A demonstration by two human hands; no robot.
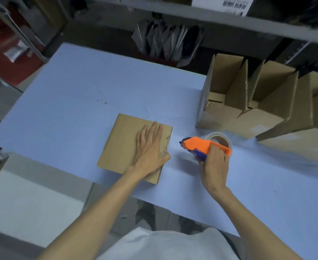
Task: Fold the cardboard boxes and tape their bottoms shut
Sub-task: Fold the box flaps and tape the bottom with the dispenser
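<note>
Brown cardboard box (124, 145) lies on pale-blue bench (79, 87). On box's right half, left hand (150, 147) rests flat, fingers straight, pressing down, grasping nothing. Just right of box, clear of it, right hand (213, 164) clenched round blue handle of orange tape dispenser (199, 144), nose pointing toward box. Clear tape roll (221, 137) sits in dispenser. Farther right of box, open cardboard boxes (248, 109) stand together, flaps up.

A flat box (128, 145) lies on the table (75, 94), open boxes (257, 102) far right.
</note>
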